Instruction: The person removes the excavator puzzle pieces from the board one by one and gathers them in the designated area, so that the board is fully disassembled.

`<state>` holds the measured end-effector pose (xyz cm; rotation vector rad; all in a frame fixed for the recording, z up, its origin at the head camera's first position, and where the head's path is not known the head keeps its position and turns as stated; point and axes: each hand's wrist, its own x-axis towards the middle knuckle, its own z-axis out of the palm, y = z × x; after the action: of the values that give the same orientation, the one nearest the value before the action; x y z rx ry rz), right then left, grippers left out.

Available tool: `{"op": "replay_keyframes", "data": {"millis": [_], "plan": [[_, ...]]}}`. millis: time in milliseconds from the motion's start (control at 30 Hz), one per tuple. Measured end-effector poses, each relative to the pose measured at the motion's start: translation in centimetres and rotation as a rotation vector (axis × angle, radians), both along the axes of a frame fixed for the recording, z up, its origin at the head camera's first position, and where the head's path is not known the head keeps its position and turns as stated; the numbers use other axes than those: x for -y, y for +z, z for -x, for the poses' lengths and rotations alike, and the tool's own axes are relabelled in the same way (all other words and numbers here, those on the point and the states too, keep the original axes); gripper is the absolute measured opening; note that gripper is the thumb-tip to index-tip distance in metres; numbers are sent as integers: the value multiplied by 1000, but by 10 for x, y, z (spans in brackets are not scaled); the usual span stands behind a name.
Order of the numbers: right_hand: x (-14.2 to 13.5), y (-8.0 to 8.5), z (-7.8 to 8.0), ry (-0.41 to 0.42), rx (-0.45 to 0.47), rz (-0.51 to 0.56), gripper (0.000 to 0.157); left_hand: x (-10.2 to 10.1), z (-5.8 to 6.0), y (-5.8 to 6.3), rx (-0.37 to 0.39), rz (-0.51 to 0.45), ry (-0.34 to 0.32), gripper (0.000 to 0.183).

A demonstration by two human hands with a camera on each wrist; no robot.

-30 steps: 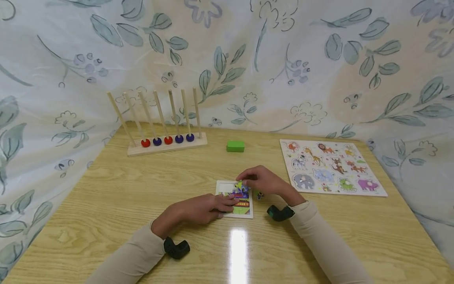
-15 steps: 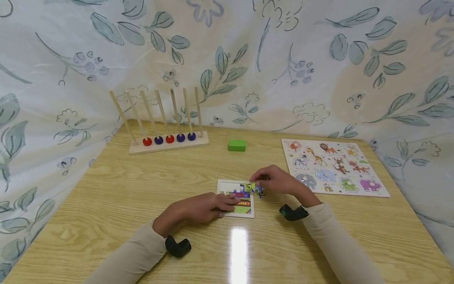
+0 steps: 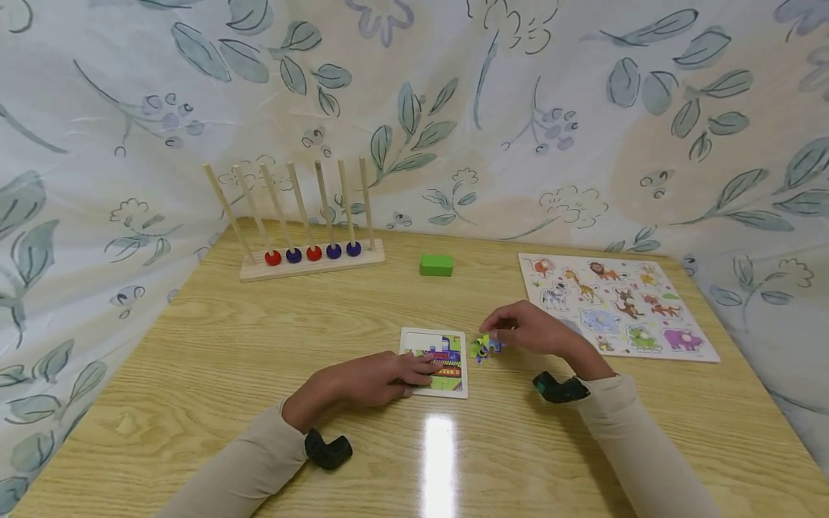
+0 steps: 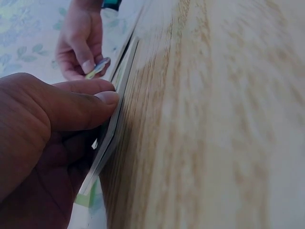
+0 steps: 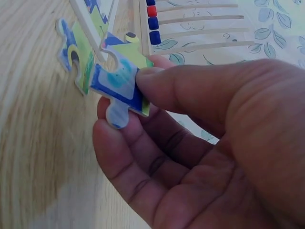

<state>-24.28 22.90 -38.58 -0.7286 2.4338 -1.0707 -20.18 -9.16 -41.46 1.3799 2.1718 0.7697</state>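
A small white-framed jigsaw puzzle (image 3: 447,393) with a train picture lies mid-table, its upper left part showing bare white. My left hand (image 3: 378,378) rests on its left side, fingers stretched over the picture; in the left wrist view the thumb (image 4: 108,98) lies at the frame's edge. Just right of the frame, my right hand (image 3: 532,329) pinches a jigsaw piece (image 5: 125,83) in blue, pale grey and green between thumb and fingers. Beside it on the table is another jigsaw piece (image 5: 82,50), green and blue with a yellow-and-black curve, partly overlapped by the held one.
A wooden peg stand (image 3: 311,267) with red and blue beads stands at the back left. Behind the puzzle lies a green block (image 3: 437,265). An animal peg-puzzle board (image 3: 686,349) occupies the right side. Floral cloth (image 3: 414,108) hangs behind the table (image 3: 259,324).
My right hand has drawn the jigsaw piece from the puzzle's upper right area rightward, off the frame, to beside the loose piece. The left hand stays on the puzzle.
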Motion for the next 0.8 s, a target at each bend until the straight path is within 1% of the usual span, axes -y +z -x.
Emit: {"op": "replay_keyframes", "data": {"millis": [167, 333, 433, 600, 800], "plan": [[-5, -2, -1, 14, -3, -1, 17, 0, -1, -1, 2, -6, -1, 39], [-11, -3, -1, -3, -10, -37, 15, -1, 0, -4, -3, -8, -5, 40], [-14, -3, -1, -9, 5, -40, 14, -2, 0, -4, -9, -7, -9, 40], [-16, -3, 0, 19, 42, -37, 14, -1, 1, -3, -12, -6, -4, 40], [-18, -6, -1, 42, 41, -58, 16, -2, 0, -4, -15, -3, -10, 41]]}}
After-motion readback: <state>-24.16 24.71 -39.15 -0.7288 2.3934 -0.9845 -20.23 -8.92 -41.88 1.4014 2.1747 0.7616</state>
